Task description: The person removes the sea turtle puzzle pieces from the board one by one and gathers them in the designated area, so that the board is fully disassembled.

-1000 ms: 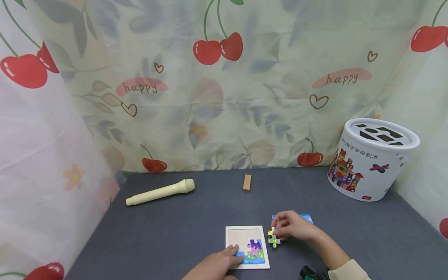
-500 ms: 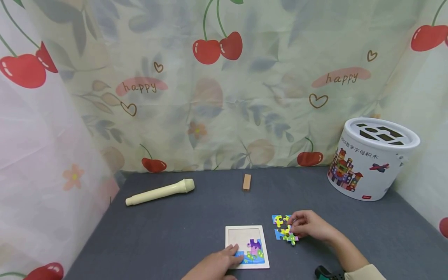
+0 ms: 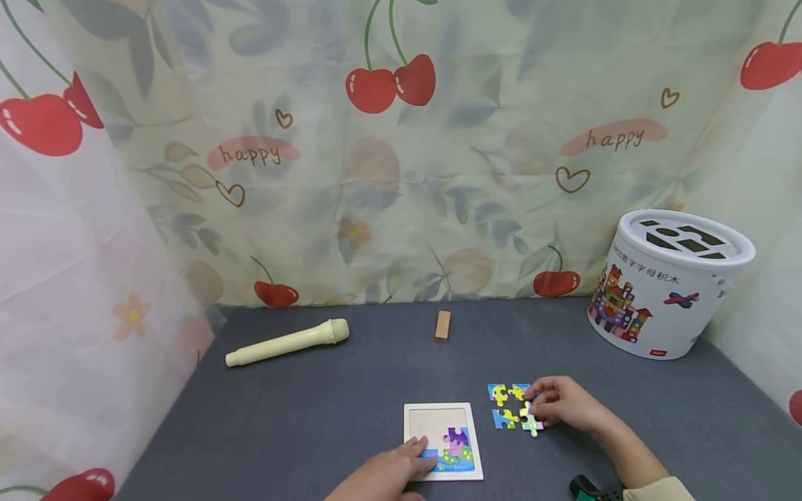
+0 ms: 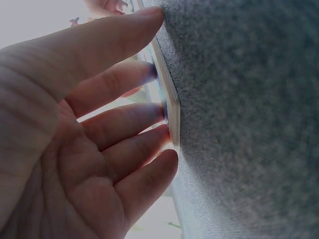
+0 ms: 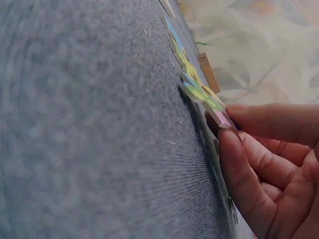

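Observation:
My right hand (image 3: 567,403) pinches a green, yellow and pink jigsaw piece (image 3: 532,424) between thumb and fingertips. In the right wrist view that piece (image 5: 207,97) tilts close over the dark tabletop. Loose blue and yellow jigsaw pieces (image 3: 504,419) lie just left of it, the upper right one partly behind my fingers. A pale wooden puzzle tray (image 3: 432,419) sits nearer the middle, with joined purple, pink, green and blue pieces (image 3: 459,449) in its lower right. The fingers of my left hand (image 3: 388,473) rest on the tray's lower left. In the left wrist view, fingertips (image 4: 162,130) touch the tray's edge.
A cream toy microphone (image 3: 288,344) lies at the back left, and a small wooden block (image 3: 442,326) at the back centre. A white lidded bucket (image 3: 667,299) stands at the back right. Patterned curtain (image 3: 401,174) encloses the table's back and sides.
My right hand has moved right with the pinched piece, away from the tray to the right side of the loose pieces, uncovering several of them. The left hand stays on the tray.

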Available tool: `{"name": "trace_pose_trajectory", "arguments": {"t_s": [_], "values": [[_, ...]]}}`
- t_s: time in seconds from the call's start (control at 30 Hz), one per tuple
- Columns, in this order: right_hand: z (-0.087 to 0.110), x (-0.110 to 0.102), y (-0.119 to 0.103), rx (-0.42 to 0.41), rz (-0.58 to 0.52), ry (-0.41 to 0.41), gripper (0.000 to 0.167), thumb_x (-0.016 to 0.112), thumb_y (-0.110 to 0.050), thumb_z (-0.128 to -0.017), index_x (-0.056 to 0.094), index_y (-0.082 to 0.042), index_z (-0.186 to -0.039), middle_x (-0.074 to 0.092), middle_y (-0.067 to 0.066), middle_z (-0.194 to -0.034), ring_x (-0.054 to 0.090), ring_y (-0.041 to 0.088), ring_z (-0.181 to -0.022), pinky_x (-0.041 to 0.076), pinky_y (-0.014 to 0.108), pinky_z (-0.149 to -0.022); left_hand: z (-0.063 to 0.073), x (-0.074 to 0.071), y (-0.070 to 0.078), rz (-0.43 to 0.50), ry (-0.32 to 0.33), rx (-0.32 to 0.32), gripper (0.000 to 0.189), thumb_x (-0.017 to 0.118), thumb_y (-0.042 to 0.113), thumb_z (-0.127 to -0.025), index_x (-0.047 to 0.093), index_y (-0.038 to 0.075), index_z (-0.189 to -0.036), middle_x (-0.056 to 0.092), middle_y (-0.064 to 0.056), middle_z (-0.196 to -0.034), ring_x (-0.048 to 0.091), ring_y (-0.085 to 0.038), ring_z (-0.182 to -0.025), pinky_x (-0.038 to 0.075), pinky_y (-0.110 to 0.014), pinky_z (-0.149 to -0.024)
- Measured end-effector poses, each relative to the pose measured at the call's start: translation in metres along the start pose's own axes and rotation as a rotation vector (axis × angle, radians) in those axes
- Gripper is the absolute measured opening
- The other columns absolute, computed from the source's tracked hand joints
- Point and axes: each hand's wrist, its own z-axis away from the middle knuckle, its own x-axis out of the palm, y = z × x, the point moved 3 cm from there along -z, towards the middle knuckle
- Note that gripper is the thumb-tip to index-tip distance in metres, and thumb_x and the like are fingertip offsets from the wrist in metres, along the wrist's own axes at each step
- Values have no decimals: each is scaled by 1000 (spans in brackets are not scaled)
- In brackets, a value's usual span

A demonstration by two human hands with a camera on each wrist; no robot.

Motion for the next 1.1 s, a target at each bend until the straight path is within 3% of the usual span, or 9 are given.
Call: {"name": "trace_pose_trajectory", "arguments": {"t_s": [0.37,0.6,0.77,0.87,1.1], "values": [[4,-1,-2,11,109,78,26,68,-13,-84,60,7,-99,60,3,-79,56,11,-67,51,26,-58,-1,0,1,22,-17,-29,47,68,24,-85,56,22,-130,47,0,-142,42,-17,-133,42,-34,-102],[11,1,-5,-53,276,104,33,77,-21,-75,63,2,-93,59,3,-79,52,9,-65,45,22,-56,1,-2,4,-7,19,-14,48,69,23,-83,57,21,-130,48,-2,-141,43,-18,-132,43,-33,-102],[14,5,-7,-2,374,127,36,81,-23,-70,63,-2,-94,57,3,-81,50,14,-73,43,21,-60,3,-3,5,-27,39,-5,48,70,23,-83,57,21,-129,49,-2,-140,44,-19,-132,43,-33,-101],[15,7,-7,26,407,144,38,82,-24,-68,64,-4,-94,56,2,-81,49,15,-75,42,22,-61,2,-2,4,-4,23,-16,48,69,23,-83,57,21,-129,48,-2,-141,44,-19,-132,43,-34,-101],[16,9,-7,9,420,150,36,82,-25,-69,65,-4,-93,56,2,-81,49,15,-75,41,21,-61,0,-1,2,26,1,-25,48,69,23,-83,57,21,-129,48,-1,-141,44,-19,-132,43,-35,-101]]}}
